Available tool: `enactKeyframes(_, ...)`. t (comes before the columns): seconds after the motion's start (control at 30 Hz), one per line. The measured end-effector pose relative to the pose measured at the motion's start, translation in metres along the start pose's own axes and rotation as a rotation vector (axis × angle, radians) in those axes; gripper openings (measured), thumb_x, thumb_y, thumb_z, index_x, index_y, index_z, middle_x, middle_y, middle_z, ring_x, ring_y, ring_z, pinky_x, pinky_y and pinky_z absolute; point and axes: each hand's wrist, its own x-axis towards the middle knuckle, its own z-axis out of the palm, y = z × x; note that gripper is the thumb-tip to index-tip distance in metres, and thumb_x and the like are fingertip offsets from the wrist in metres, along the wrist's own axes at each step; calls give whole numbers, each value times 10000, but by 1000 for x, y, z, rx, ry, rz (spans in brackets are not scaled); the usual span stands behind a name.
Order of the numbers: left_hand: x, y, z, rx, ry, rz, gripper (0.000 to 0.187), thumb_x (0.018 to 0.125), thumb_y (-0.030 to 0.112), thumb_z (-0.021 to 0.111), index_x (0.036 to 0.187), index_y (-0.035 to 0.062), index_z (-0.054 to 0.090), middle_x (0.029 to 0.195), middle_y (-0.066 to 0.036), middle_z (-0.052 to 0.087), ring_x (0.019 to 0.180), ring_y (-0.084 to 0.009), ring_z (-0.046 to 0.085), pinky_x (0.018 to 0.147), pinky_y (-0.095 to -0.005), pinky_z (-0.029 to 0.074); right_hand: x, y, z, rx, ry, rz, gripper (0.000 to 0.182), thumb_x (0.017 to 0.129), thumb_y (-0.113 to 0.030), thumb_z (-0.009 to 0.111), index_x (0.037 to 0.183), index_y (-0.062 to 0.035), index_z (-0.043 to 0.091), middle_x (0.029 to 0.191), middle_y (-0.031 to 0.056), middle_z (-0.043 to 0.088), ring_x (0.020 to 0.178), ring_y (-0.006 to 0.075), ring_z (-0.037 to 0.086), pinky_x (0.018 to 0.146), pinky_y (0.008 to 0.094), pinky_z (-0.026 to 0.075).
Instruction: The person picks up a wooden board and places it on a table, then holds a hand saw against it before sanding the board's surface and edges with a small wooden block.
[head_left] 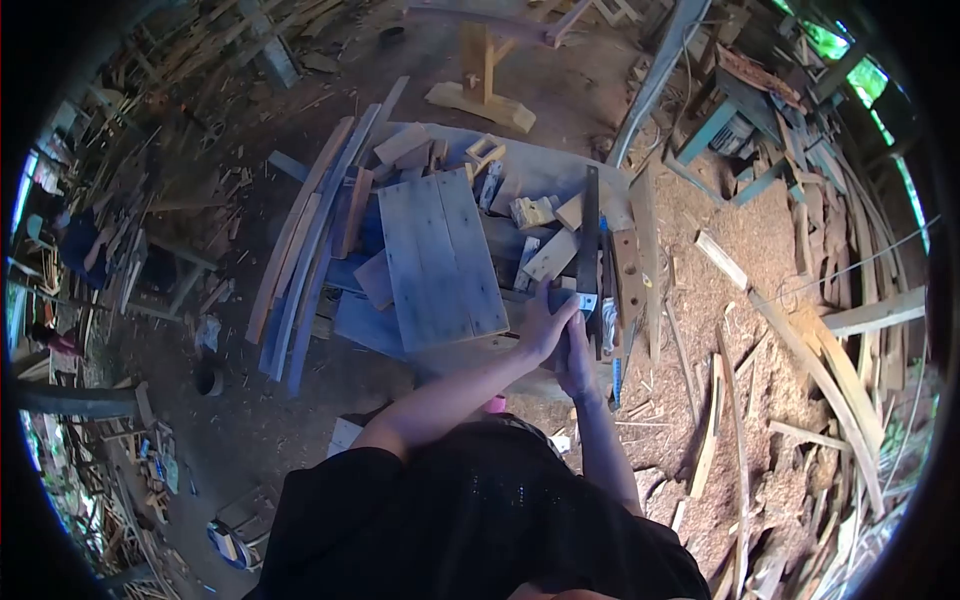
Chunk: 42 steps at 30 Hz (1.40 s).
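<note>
Curling round a metal-ended tool (587, 301) at the five o'clock edge of the desk (556, 162), the left hand (545, 326) meets the right hand (574, 364), grip uncertain, a dark bar (590, 215) stretching beyond toward twelve.

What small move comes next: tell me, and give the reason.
I'd probably nudge the pale wood block away from the left hand: the block lies just beyond, the right hand is close alongside, and other wood pieces crowd that spot.

The centre is dim, sawdust (700, 300) at right glows bright, edges bow into black.
</note>
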Motion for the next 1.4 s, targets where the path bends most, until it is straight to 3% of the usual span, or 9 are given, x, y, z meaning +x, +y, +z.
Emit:
enactKeyframes(0.4, -11, -22, -44, -252, 104, -53, 722, 957, 509, 618, 1394, -12, 376, 1098, -134, 577, 1056, -182, 550, 957, -325, 434, 11, 32, 1, -319, -78, 83, 549, 1067, -375, 449, 1530, -99, 343, 1387, 85, 516, 1268, 159, 494, 1052, 305, 405)
enactKeyframes(0.6, -24, -59, -110, 1012, 22, 472, 754, 983, 528, 499, 1523, 35, 314, 1490, -236, 411, 1366, -456, 383, 1093, -527, 320, 9, 39, -16, -272, -8, 194, 547, 1062, -349, 471, 1516, -63, 365, 1406, 90, 494, 1239, 158, 497, 1043, 294, 402)
enactKeyframes(0.67, -22, -60, -128, 996, -88, 445, 773, 965, 537, 516, 1546, 79, 293, 1566, -211, 318, 1455, -426, 263, 1142, -580, 232, 11, 47, -27, -266, 14, 171, 550, 1061, -349, 475, 1513, -56, 366, 1392, 87, 504, 1216, 148, 501, 1019, 283, 414)
enactKeyframes(0.7, -18, -66, -134, 1088, -158, 484, 782, 960, 544, 517, 1551, 87, 285, 1586, -194, 287, 1467, -419, 240, 1156, -583, 214, 15, 56, -36, -290, 30, 111, 497, 1064, -321, 461, 1506, -120, 356, 1177, 70, 576, 896, 145, 617, 734, 298, 553)
enactKeyframes(1.0, 59, -63, -185, 1199, -468, 660, 759, 942, 588, 498, 1569, 217, 287, 1637, -82, 237, 1510, -366, 172, 1191, -580, 164, 20, 43, 0, -241, 191, 216, 513, 1058, -297, 480, 1510, -82, 367, 1255, 51, 551, 1039, 105, 549, 866, 260, 481)
enactKeyframes(1.07, 96, -53, -202, 1172, -504, 668, 741, 940, 583, 505, 1566, 244, 300, 1634, -79, 246, 1514, -358, 167, 1193, -581, 159, 32, 54, -6, -289, 213, 166, 485, 1065, -315, 439, 1508, -139, 349, 1080, 74, 592, 783, 164, 644, 654, 300, 560)
enactKeyframes(1.23, 251, 6, -268, 1251, -424, 511, 574, 973, 520, 484, 1460, 215, 480, 1568, -114, 361, 1476, -378, 245, 1153, -623, 207, 57, 44, 26, -222, 333, 249, 522, 1058, -278, 479, 1527, -89, 350, 1287, 61, 550, 1084, 127, 550, 930, 279, 460)
enactKeyframes(1.3, 304, -11, -285, 1512, 216, 223, 547, 986, 468, 489, 1437, 160, 498, 1550, -143, 381, 1456, -425, 261, 1144, -618, 220, 66, 44, 32, -225, 371, 239, 526, 1054, -293, 492, 1523, -91, 364, 1302, 60, 550, 1089, 135, 549, 937, 284, 453)
enactKeyframes(1.4, 328, -17, -312, 1312, 331, 424, 509, 992, 372, 523, 1443, 138, 486, 1540, -186, 371, 1407, -435, 329, 1121, -643, 232, 79, 43, 42, -276, 379, 202, 539, 1052, -314, 492, 1525, -92, 362, 1300, 64, 554, 1085, 139, 550, 943, 271, 442)
